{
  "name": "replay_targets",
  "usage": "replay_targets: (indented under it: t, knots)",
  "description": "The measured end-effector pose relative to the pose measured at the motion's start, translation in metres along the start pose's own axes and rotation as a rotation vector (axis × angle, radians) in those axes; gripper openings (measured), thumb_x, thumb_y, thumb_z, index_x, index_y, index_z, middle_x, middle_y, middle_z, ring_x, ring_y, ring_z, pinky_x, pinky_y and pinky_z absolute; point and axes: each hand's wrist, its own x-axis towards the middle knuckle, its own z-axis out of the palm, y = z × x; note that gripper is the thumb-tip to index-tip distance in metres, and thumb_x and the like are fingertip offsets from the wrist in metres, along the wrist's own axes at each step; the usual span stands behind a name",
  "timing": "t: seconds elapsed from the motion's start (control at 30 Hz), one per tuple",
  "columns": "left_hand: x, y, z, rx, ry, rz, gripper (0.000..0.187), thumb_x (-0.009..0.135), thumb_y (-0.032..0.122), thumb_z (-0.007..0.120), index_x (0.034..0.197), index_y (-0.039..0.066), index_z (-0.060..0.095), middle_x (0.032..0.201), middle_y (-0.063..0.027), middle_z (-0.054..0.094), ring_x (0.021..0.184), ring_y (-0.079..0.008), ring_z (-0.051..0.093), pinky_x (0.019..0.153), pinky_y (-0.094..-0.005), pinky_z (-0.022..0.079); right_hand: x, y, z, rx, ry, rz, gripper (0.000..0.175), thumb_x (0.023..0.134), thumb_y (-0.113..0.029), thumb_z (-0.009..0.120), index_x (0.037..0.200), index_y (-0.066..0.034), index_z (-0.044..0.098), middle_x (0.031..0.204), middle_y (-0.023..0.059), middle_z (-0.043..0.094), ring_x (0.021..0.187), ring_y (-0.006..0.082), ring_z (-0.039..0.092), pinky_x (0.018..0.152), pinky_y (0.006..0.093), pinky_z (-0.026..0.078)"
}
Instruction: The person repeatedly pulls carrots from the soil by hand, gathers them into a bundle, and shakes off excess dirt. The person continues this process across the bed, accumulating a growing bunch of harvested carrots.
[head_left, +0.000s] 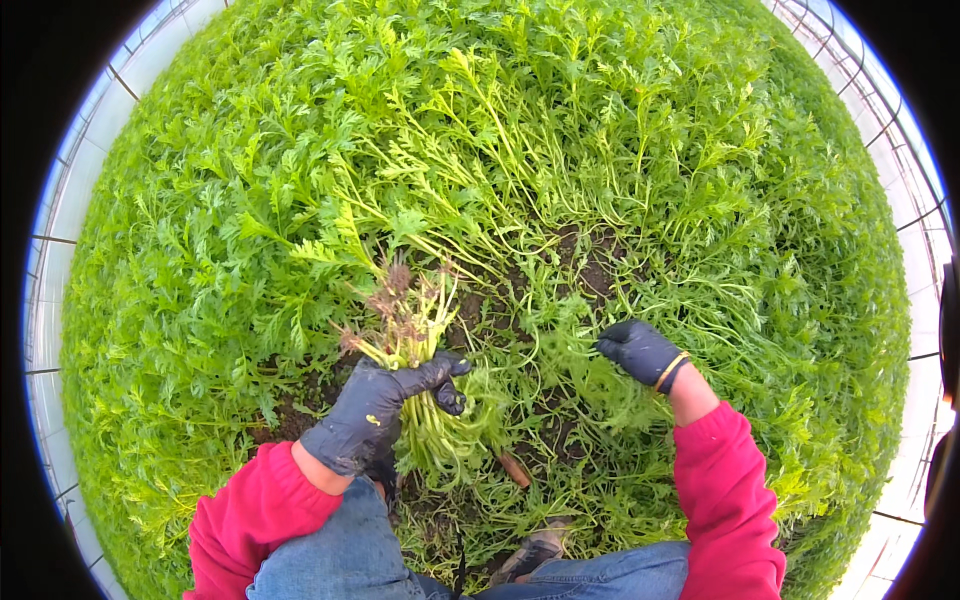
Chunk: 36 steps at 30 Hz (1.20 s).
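Note:
My left hand (397, 390), in a dark glove, is closed around a bunch of leafy green plants (431, 431). Their pale stem bases and soil-covered roots (401, 300) point up and away from me, while the leaves hang below the fist. To the right, my right hand (641, 351), also in a dark glove with a yellow band at the wrist, is held over cut or fallen greens. Its fingers are curled, and motion blur and the angle hide whether anything is between them. A brown wooden-looking piece (514, 470) lies among the leaves below the bunch.
Dense leafy green plants (262, 165) surround me, several leaning over ahead. Dark soil (592, 262) shows between the stems. My knees in blue jeans and a shoe (536, 551) are at the bottom. Greenhouse walls of pale film (896, 150) curve along both sides.

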Motion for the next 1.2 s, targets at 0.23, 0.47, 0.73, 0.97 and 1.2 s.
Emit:
replay_targets:
  t: [0.23, 0.47, 0.73, 0.97, 1.2]
  knots:
    - [0.01, -0.007, 0.007, -0.015, -0.127, -0.159, 0.035, 0.088, 0.014, 0.057, 0.114, -0.01, 0.055, 0.098, -0.0099, 0.064, 0.078, -0.017, 0.06, 0.083, -0.033, 0.048, -0.069, -0.043, -0.046, 0.763, 0.069, -0.16, 0.021, 0.091, -0.016, 0.057, 0.096, 0.0039, 0.061, 0.064, 0.0065, 0.06, 0.052, 0.0127, 0.054, 0.051, 0.0256, 0.044]
    - [0.013, -0.015, 0.016, -0.205, -0.185, -0.079, 0.041, 0.087, 0.019, 0.06, 0.121, -0.005, 0.053, 0.079, -0.0035, 0.058, 0.079, -0.0165, 0.057, 0.081, -0.0321, 0.046, -0.072, -0.071, 0.023, 0.927, -0.12, -0.446, 0.015, 0.093, -0.011, 0.054, 0.099, 0.0012, 0.06, 0.07, 0.0042, 0.06, 0.062, 0.0115, 0.055, 0.06, 0.0256, 0.047]
    - [0.013, -0.011, 0.001, -0.189, -0.203, -0.131, 0.032, 0.087, 0.019, 0.063, 0.11, -0.004, 0.062, 0.078, -0.0031, 0.058, 0.07, -0.0124, 0.053, 0.071, -0.0283, 0.044, -0.059, -0.069, 0.034, 0.041, 0.113, -0.896, 0.039, 0.081, -0.013, 0.065, 0.119, -0.0144, 0.058, 0.07, 0.0102, 0.062, 0.057, 0.0282, 0.059, 0.05, 0.0364, 0.047]
    - [0.006, -0.005, -0.003, 0.093, -0.043, 0.063, 0.024, 0.081, 0.009, 0.067, 0.103, 0.0, 0.062, 0.096, -0.0079, 0.066, 0.085, -0.0163, 0.061, 0.076, -0.0286, 0.049, -0.062, -0.05, 0.07, 0.087, -0.487, -0.516, 0.04, 0.089, -0.032, 0.054, 0.124, -0.0126, 0.052, 0.087, 0.0128, 0.066, 0.08, 0.031, 0.064, 0.071, 0.0406, 0.049]
    - [-0.012, 0.002, -0.032, 0.483, -0.163, 0.144, 0.037, 0.077, 0.016, 0.074, 0.109, 0.001, 0.061, 0.11, -0.0094, 0.061, 0.101, -0.0209, 0.057, 0.09, -0.0342, 0.044, -0.015, -0.025, 0.055, -0.093, -0.139, -0.157, 0.036, 0.087, -0.041, 0.054, 0.101, -0.009, 0.064, 0.093, 0.0157, 0.066, 0.086, 0.0337, 0.063, 0.078, 0.0424, 0.049]
